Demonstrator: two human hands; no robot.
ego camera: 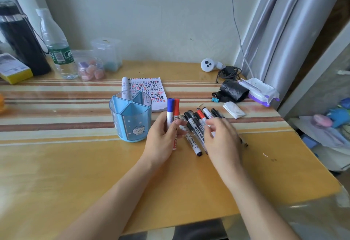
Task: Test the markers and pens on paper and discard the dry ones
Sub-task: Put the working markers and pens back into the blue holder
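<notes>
My left hand (162, 141) grips two whiteboard markers upright, a blue-capped marker (170, 109) and a red-capped marker (176, 109). Just right of them a row of several markers and pens (195, 124) lies on the table, black and red caps pointing away from me. My right hand (220, 137) hovers over the near ends of that row with its fingers curled; whether it holds one is hidden. A small notepad (149, 88) covered in black, blue and red scribbles lies open behind the markers.
A blue divided pen holder (130, 120) stands left of my left hand. A water bottle (56, 44), dark flask (20, 40) and clear boxes line the back left. A black roll (233, 90), wipes pack (259, 91), folded tissue (234, 111) and charger cable sit back right.
</notes>
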